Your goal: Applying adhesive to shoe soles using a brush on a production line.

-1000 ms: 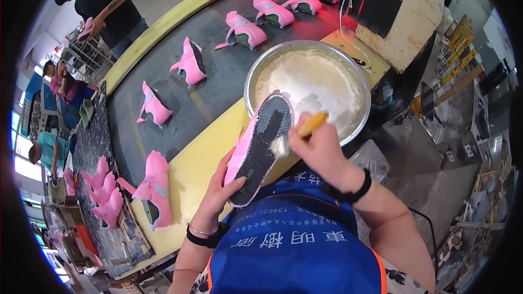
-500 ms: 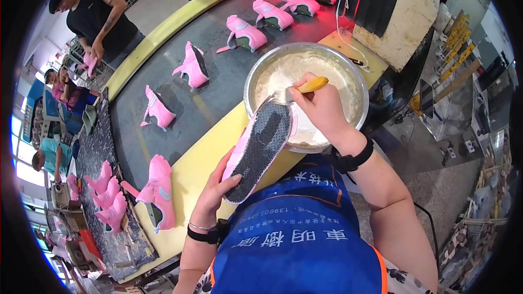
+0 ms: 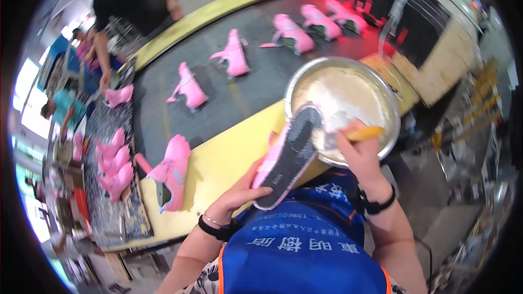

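Head view: gripping a pink shoe (image 3: 287, 160), dark sole (image 3: 297, 142) up, in the left hand (image 3: 242, 191), toe over a metal basin (image 3: 397, 122). Grasping a yellow-handled brush (image 3: 368, 133) in the right hand (image 3: 360, 155), bristles by the sole's edge.

An orange-edged blue apron (image 3: 305, 267) is worn with black wristbands (image 3: 381, 205) and a silvery bangle (image 3: 214, 221).

On the far belt (image 3: 212, 95), shoes (image 3: 236, 57); left on the near ledge (image 3: 226, 160), another shoe (image 3: 177, 166); on the left table (image 3: 131, 220), more shoes (image 3: 117, 159); right, behind the held shoe (image 3: 291, 155), a basin (image 3: 395, 125).
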Available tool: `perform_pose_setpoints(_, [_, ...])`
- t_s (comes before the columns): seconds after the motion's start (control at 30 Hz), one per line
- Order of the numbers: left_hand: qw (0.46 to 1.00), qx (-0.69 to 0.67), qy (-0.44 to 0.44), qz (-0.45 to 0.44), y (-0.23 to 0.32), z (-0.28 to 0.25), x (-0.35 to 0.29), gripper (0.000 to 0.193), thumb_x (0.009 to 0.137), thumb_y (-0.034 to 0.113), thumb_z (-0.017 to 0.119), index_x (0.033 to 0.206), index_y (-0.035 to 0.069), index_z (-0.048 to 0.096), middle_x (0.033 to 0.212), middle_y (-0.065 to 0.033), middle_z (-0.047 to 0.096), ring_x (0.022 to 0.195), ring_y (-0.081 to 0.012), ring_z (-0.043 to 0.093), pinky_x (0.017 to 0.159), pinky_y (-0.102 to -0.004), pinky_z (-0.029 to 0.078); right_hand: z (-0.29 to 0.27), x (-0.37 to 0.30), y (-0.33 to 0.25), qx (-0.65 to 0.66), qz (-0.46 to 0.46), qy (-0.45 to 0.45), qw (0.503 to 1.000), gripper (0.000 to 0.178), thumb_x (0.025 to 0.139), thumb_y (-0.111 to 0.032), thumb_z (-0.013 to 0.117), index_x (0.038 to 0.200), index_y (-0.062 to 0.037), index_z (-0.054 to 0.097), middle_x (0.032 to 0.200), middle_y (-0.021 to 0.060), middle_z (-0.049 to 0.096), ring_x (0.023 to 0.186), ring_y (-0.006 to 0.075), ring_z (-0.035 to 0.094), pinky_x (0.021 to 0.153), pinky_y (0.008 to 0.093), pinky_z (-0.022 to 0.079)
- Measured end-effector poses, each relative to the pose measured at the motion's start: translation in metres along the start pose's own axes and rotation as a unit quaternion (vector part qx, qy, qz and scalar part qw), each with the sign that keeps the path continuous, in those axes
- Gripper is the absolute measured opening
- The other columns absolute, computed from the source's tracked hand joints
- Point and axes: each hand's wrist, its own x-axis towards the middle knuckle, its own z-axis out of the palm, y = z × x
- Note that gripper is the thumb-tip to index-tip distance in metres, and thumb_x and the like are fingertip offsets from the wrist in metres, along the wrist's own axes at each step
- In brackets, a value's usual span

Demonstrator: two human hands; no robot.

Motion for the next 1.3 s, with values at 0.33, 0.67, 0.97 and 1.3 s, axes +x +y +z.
perform_pose_setpoints(0.33, [0.919,-0.392,0.031,-0.01,0.023,-0.058,-0.064,0.069,0.091,0.044,0.055,0.144,0.002,0.042,0.122,-0.0242,0.063,0.099,-0.0383,0.068,0.081,-0.0448,0.059,-0.04,-0.013,0.06,-0.02,0.094,0.195,0.976,0.01,0.095,-0.003,0.06,0.089,-0.0032,0.052,0.073,0.0014,0.052,0.06,0.0076,0.049,0.057,0.0224,0.041])
perform_pose_setpoints(0.67, [0.836,-0.261,0.471,-0.099,0.083,-0.302,-0.039,0.041,0.087,0.04,0.065,0.116,0.011,0.06,0.105,-0.011,0.067,0.087,-0.032,0.065,0.075,-0.0538,0.053,-0.028,-0.015,0.067,-0.075,0.062,0.188,0.977,0.013,0.097,-0.004,0.059,0.086,-0.0034,0.05,0.071,0.0001,0.048,0.059,0.0058,0.047,0.055,0.0207,0.038])
perform_pose_setpoints(0.97, [0.78,0.464,0.319,-0.273,-0.034,-0.468,0.034,0.049,0.087,0.033,0.056,0.128,0.009,0.065,0.134,-0.0172,0.062,0.121,-0.0384,0.06,0.107,-0.0461,0.041,-0.024,-0.016,0.065,-0.08,0.07,0.195,0.975,0.012,0.096,-0.004,0.059,0.088,-0.0033,0.05,0.07,0.0009,0.049,0.057,0.0056,0.047,0.054,0.0208,0.038])
perform_pose_setpoints(1.3, [0.811,0.355,0.3,-0.355,0.029,-0.411,-0.009,0.066,0.084,0.056,0.061,0.13,0.008,0.064,0.134,-0.0174,0.062,0.125,-0.0321,0.058,0.106,-0.0422,0.043,-0.024,-0.017,0.069,-0.102,0.074,0.189,0.974,0.011,0.097,-0.004,0.058,0.089,-0.0034,0.051,0.071,-0.0003,0.05,0.059,0.0048,0.047,0.054,0.0209,0.037])
